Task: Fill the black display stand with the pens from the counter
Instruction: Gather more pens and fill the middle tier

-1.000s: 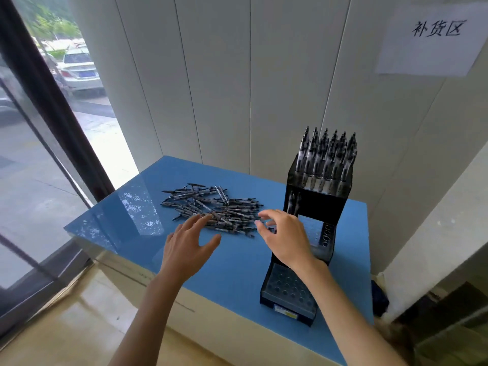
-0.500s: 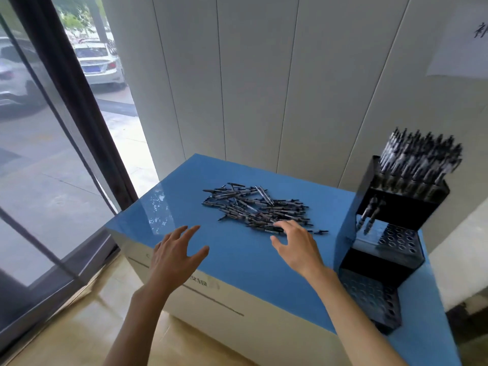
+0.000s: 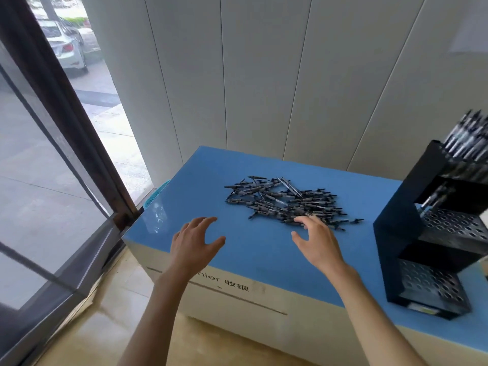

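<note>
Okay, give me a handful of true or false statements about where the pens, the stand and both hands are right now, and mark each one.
1. The left hand grips a pen. False: its fingers are spread and it holds nothing.
2. The right hand reaches the near edge of the pen pile. True.
3. The black display stand sits at the right end of the blue counter. True.
4. The stand's top tier is empty. False: it is packed with upright pens.
5. The lowest tier shows empty holes. True.
</note>
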